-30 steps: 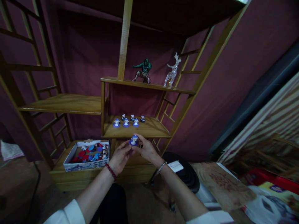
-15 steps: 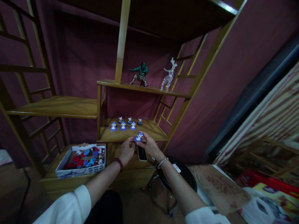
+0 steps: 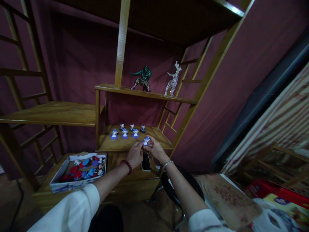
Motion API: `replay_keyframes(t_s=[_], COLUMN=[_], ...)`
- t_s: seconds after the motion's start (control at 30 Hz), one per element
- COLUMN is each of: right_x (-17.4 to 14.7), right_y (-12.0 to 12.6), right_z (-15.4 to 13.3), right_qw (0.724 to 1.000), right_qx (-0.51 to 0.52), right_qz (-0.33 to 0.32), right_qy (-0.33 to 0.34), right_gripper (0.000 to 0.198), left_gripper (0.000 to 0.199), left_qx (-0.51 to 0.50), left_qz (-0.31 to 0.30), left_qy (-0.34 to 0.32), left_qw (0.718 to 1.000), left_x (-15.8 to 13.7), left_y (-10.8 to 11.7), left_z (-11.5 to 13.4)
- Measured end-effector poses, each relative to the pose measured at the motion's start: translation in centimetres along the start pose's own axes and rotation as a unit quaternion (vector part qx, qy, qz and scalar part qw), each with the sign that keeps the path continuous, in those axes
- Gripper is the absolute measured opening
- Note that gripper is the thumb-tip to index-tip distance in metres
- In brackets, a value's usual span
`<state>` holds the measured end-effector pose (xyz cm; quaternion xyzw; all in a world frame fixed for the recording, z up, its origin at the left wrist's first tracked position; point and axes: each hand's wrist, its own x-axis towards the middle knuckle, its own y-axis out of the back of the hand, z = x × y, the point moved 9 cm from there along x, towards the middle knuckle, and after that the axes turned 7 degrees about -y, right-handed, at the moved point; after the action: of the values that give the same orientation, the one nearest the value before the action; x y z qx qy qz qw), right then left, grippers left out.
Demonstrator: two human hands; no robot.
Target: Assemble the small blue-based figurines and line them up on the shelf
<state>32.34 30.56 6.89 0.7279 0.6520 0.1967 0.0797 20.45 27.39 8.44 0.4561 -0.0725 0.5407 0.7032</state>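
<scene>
A small purple-and-white figurine (image 3: 146, 141) on a round purple base is held up at the front edge of the low shelf (image 3: 154, 147). My right hand (image 3: 156, 150) grips it from the right, fingers closed around its side. From the left, my left hand (image 3: 135, 156) pinches at the base with its fingertips. Behind on the shelf stand three matching purple figurines (image 3: 124, 133) in a row. Farther back is a row of three smaller dark-based white figurines (image 3: 132, 128). Below my hands lies a phone (image 3: 146, 162).
An open box (image 3: 78, 185) of mixed red, blue and purple figurines sits at lower left. The upper shelf (image 3: 154, 94) bears a green-hooded crouching figure (image 3: 143, 79) and a clear deer ornament (image 3: 173, 80). A black stool (image 3: 180, 183) stands at right, beside a brown board (image 3: 227, 196).
Both hands have carried the figurine slightly right and up, closer to the end of the purple row. The view has shifted a little, with the box now lower left.
</scene>
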Motion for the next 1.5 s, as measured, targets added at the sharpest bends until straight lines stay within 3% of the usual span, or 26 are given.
replay_keyframes(t_s=[0.23,0.47,0.6,1.07,1.5], right_x=[1.7,3.3,4.3,6.4,7.5], right_y=[0.9,1.6,1.7,2.5,2.4], right_z=[1.3,2.0,2.4,3.1,3.5], right_qw=[1.0,0.998,0.998,0.993,0.99], right_qx=[0.009,-0.025,-0.025,-0.082,-0.104], right_qz=[0.026,0.05,0.056,0.088,0.091], right_qy=[0.006,0.009,0.021,-0.009,-0.025], right_gripper=[0.061,0.061,0.06,0.065,0.064], left_gripper=[0.042,0.042,0.045,0.047,0.047], left_qx=[-0.039,0.026,0.01,-0.04,0.012], left_qz=[-0.024,-0.071,-0.092,-0.087,-0.086], left_qy=[0.006,-0.025,-0.022,0.03,0.019], left_qw=[0.999,0.997,0.995,0.995,0.996], left_x=[1.3,2.2,2.8,4.7,5.6], left_y=[-1.2,-2.5,-3.1,-4.4,-4.9], left_z=[-0.7,-0.6,-1.0,-2.2,-2.6])
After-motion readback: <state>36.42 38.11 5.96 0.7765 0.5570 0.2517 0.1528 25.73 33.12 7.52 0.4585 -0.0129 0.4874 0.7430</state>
